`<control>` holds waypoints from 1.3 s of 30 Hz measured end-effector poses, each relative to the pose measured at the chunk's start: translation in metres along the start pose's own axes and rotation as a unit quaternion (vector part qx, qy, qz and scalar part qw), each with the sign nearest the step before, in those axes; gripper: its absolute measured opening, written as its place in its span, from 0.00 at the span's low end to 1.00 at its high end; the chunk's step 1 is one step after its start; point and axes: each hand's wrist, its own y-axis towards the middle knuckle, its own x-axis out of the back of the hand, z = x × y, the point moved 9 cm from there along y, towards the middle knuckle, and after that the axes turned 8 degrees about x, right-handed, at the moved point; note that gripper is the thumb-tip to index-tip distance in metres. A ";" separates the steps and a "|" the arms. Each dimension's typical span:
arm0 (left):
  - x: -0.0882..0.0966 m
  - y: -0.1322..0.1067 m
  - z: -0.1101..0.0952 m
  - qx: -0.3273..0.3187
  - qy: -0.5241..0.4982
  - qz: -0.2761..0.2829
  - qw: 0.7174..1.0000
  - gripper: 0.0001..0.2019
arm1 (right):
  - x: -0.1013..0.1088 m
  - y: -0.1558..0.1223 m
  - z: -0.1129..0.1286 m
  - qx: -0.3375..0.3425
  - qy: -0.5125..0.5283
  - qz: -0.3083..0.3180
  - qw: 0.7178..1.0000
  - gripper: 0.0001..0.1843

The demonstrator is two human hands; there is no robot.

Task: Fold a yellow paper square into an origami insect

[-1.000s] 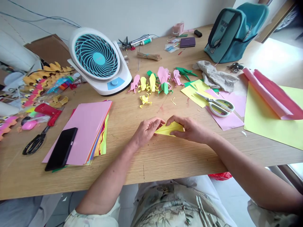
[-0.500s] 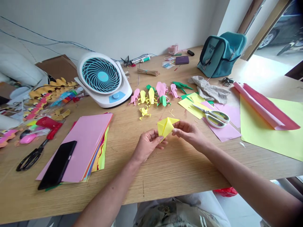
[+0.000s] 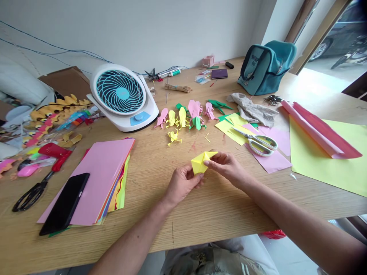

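Observation:
Just above the table, a folded piece of yellow paper [image 3: 198, 163] with a pointed right corner is held between both hands. My left hand [image 3: 183, 182] pinches its lower edge, thumb in front and fingers behind. My right hand [image 3: 225, 166] grips its right side, the thumb pressing on the front near the central crease. Beyond the hands stand several folded paper frogs in pink, yellow and green; the nearest is a yellow paper frog [image 3: 173, 137]. Scissors with white handles [image 3: 262, 146] lie to the right on yellow and pink sheets.
A white fan [image 3: 122, 97] stands at the back left. Left of my hands, a black phone [image 3: 65, 202] rests on a stack of coloured paper [image 3: 110, 160], beside black-handled scissors [image 3: 31, 194]. A teal bag [image 3: 266, 68], grey cloth [image 3: 255, 109] and rolled red paper [image 3: 323, 131] lie rightward.
Both hands and the yellow paper sit slightly lower in view. My right thumb has moved left onto the paper's front. The camera view has shifted a little.

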 end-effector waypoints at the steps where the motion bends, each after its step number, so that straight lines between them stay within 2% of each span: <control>1: -0.001 0.000 0.000 -0.003 0.009 0.002 1.000 0.17 | -0.001 0.000 0.001 -0.002 0.008 0.002 1.000 0.21; 9: 0.001 -0.002 -0.006 -0.051 0.049 -0.013 0.997 0.16 | -0.007 -0.002 -0.002 -0.028 0.040 0.010 0.999 0.21; 12: 0.001 -0.002 -0.005 -0.054 0.073 -0.021 0.996 0.15 | -0.006 -0.003 -0.005 -0.039 0.055 0.002 0.998 0.22; 17: 0.001 -0.003 -0.004 -0.053 0.059 -0.029 0.996 0.14 | -0.003 -0.004 -0.001 -0.013 0.018 0.000 1.000 0.22; 22: 0.002 -0.003 -0.001 -0.048 0.087 -0.037 0.994 0.13 | -0.003 -0.004 -0.002 -0.012 0.019 -0.008 1.000 0.22; 28: 0.002 -0.004 -0.007 -0.071 0.056 -0.041 0.995 0.13 | -0.003 -0.004 0.001 -0.003 0.005 0.000 1.000 0.21; 35: 0.002 -0.003 -0.008 -0.057 0.063 -0.038 0.996 0.10 | -0.003 -0.003 0.001 0.000 -0.034 0.001 0.999 0.24; 39: 0.007 0.000 -0.004 -0.031 -0.007 -0.043 0.999 0.14 | -0.001 -0.002 0.006 0.011 -0.059 0.001 0.998 0.25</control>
